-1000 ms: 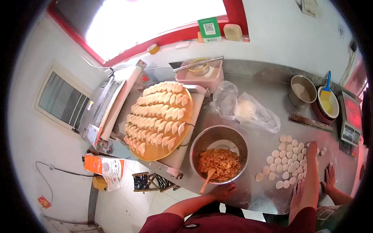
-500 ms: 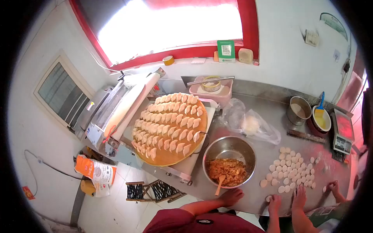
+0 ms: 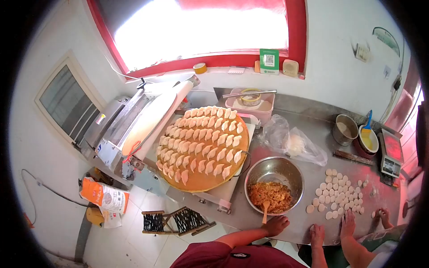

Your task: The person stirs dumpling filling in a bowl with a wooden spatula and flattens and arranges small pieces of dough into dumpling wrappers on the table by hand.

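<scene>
My left hand [image 3: 275,226] lies at the counter's front edge, palm down with fingers loosely stretched, just below a steel bowl [image 3: 296,177]. The bowl holds reddish-brown filling [image 3: 273,194], with a wooden spoon [image 3: 265,211] leaning in it, its handle over the near rim. Further right, my right hand [image 3: 317,235] is at the counter edge with fingers curled down; what lies under the fingertips is hidden. Several flat dough rounds [image 3: 334,193] are spread on the steel counter beyond my right hand. A round board [image 3: 195,184] at left carries rows of shaped dumplings [image 3: 196,146].
A co-worker's hands [image 3: 347,224] are close to my right one. A dough-rolling machine [image 3: 134,120] stands left. Beyond the bowl are a plastic bag [image 3: 308,147] and a pink tub [image 3: 263,115]. A pot [image 3: 344,129], brush [image 3: 367,123] and scale [image 3: 391,152] sit right. A folding stool [image 3: 176,222] is below.
The view has turned slightly, so most of the scene sits further right. My left hand keeps its place by the bowl. The pale round at my right fingers shows less now.
</scene>
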Demonstrator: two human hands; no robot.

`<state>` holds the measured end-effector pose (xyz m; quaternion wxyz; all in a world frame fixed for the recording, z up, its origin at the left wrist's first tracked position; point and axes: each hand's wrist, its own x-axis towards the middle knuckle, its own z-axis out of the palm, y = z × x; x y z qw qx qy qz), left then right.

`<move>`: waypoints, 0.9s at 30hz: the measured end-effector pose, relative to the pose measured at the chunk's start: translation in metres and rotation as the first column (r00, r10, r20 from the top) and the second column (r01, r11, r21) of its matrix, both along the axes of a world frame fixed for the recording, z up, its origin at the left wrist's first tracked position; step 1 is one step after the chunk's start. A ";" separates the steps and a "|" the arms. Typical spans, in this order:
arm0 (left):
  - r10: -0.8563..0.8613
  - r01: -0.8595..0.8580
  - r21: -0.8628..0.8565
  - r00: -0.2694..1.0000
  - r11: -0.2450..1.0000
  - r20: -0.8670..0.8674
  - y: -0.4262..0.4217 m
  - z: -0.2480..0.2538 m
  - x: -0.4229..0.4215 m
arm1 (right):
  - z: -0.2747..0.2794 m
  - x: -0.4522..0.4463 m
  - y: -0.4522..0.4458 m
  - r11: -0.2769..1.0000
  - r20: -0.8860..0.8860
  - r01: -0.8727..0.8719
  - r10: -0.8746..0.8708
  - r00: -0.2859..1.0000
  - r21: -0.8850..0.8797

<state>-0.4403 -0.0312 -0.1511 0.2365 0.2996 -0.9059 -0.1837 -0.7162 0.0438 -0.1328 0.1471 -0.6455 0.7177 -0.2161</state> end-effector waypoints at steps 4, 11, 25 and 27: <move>0.018 -0.020 -0.043 0.999 0.999 -0.032 0.001 -0.007 0.000 | 0.001 0.001 -0.003 1.000 -0.047 0.017 -0.016 0.999 0.007; 0.009 -0.008 0.008 0.999 1.000 -0.033 0.002 -0.006 0.000 | -0.013 0.002 0.000 0.996 -0.095 0.025 -0.017 0.995 0.086; -0.013 0.012 -0.021 1.000 1.000 -0.017 0.000 -0.005 0.000 | -0.042 0.000 -0.053 0.951 -0.359 0.310 -0.289 0.888 0.001; -0.017 0.017 -0.009 1.000 1.000 -0.003 -0.001 -0.003 -0.002 | -0.029 0.003 -0.059 0.944 -0.371 0.318 -0.264 0.890 0.092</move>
